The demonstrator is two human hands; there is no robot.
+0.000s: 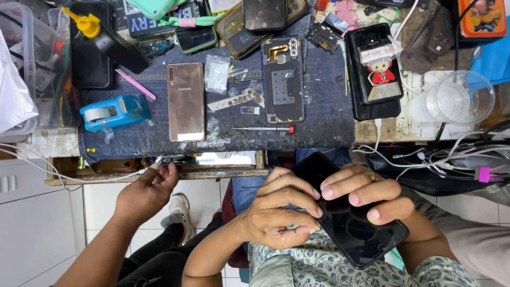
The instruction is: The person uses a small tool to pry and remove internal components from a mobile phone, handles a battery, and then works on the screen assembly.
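- My left hand (279, 212) and my right hand (366, 194) are both wrapped tight around a black phone (353, 223), low in front of the bench.
- The phone is tilted, with its dark glass facing up.
- Another person's hand (149, 191) reaches to the bench edge, fingers loosely curled.
- On the blue mat (319, 122) lie a gold phone (185, 101), an opened phone (282, 79) and a small screwdriver (263, 128).

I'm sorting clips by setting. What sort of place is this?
Likely a phone repair bench: an opened phone with its back off, a small screwdriver, and both hands holding a black phone.
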